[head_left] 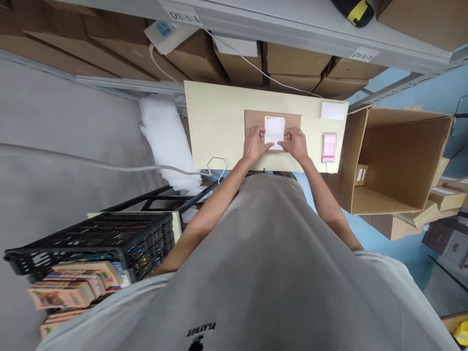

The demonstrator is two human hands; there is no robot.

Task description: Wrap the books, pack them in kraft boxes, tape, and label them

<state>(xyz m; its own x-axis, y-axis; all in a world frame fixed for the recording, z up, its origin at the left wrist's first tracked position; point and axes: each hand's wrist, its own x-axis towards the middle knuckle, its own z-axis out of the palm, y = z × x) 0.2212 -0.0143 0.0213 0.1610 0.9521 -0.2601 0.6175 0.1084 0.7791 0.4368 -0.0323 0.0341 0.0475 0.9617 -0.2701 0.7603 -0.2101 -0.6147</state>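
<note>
A white label (274,130) with a small orange mark in its upper left corner lies over a flat brown cardboard box (252,117) on the cream tabletop. My left hand (255,144) is at the label's left side, fingers curled near its edge and thumb on the lower left corner. Mirroring it, my right hand (295,144) has bent fingers beside the right edge and its thumb at the lower right corner. Both hands grip the label's edges; whether it is stuck down to the box I cannot tell.
On the table (215,122) lie a phone with a pink screen (328,147) and a white paper stack (332,111). A large open carton (402,161) stands right. Left are white wrapping (170,141) and a black crate (146,243) near books. Shelved boxes (298,58) line the back.
</note>
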